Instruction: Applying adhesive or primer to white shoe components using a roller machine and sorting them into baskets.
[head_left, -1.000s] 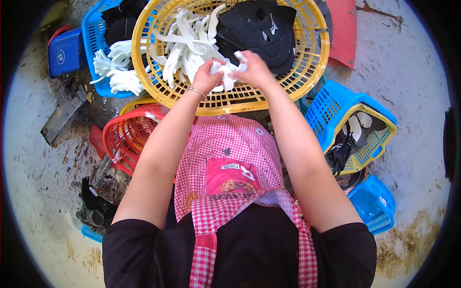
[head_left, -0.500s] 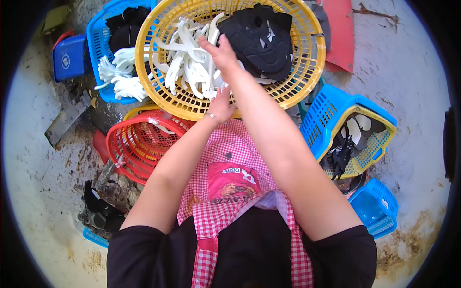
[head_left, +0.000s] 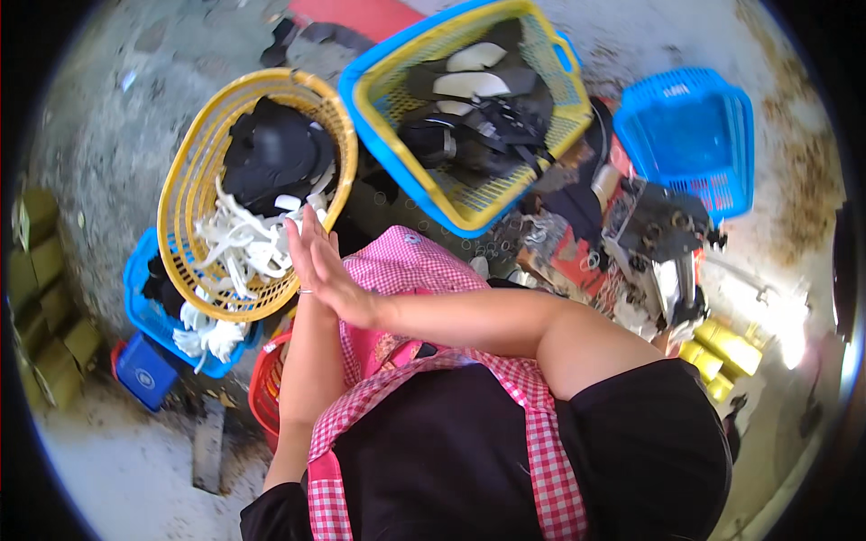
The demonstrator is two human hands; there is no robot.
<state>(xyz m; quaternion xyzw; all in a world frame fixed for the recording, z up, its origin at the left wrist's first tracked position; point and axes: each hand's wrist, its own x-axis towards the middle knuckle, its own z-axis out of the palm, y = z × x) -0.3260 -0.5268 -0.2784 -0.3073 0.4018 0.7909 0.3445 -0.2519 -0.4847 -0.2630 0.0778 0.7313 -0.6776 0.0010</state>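
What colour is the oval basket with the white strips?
The basket is yellow, clearest in the head view.

One oval yellow basket [head_left: 165,207], one red basket [head_left: 259,397], two forearms [head_left: 451,320]

Pink-and-white checked apron [head_left: 406,266] over black short-sleeved shirt [head_left: 442,451]

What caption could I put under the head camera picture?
Open right hand by a yellow basket holding white strips and black pieces.
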